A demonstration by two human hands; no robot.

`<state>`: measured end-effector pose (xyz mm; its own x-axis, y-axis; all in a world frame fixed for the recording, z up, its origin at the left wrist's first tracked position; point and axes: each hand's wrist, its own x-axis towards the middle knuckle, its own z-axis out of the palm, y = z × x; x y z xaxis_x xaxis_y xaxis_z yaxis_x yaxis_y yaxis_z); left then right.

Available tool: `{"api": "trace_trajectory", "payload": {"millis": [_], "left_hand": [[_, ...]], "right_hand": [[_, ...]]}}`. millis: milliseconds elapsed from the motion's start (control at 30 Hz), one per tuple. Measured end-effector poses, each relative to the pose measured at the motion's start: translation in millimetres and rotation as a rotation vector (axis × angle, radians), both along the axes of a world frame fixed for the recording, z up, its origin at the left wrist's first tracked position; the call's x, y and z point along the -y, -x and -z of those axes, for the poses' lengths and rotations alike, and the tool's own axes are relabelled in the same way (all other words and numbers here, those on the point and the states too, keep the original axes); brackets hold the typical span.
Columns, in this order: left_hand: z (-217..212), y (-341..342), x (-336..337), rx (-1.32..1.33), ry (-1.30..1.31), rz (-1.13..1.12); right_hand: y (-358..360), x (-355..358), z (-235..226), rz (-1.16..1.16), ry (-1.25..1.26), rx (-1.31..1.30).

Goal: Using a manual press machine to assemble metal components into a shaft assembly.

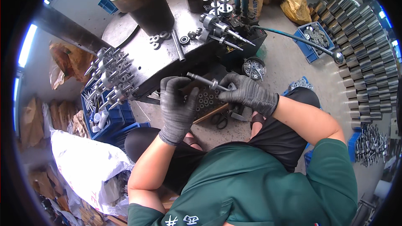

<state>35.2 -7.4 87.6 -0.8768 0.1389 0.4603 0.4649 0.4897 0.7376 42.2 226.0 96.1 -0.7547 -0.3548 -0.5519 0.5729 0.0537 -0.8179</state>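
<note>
Both hands wear grey knit gloves. My right hand [249, 95] pinches a slim metal shaft [205, 79] near its right end, where a collar sits by the fingertips. Its free end slants up and left toward my left hand [178, 109]. That hand is raised with bent fingers and the thumb held apart, and I see nothing in its grip. Below the shaft, a tray of small metal rings [205, 99] sits under the bench edge, partly hidden by the hands.
On the metal bench [155, 65] stand a thick steel cylinder [144, 6], a cluster of shaft assemblies [111, 75] and loose bearings [155, 42]. A ball-ended lever [338, 57] reaches out at right. Blue bins [316, 42], scissors [219, 120] and stacked metal cylinders [364, 58] surround me.
</note>
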Motion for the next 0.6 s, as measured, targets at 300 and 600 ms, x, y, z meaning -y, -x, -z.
{"api": "trace_trajectory", "payload": {"millis": [300,600], "left_hand": [[-10.4,-13.5,-11.6,0.587,0.285,0.611],[-8.6,-30.9,-5.9,0.723,0.331,0.758]], "right_hand": [[-18.5,6.4,10.3,-0.566,-0.764,-0.908],[-43.3,2.2,-22.1,-0.719,-0.686,-0.961]]}}
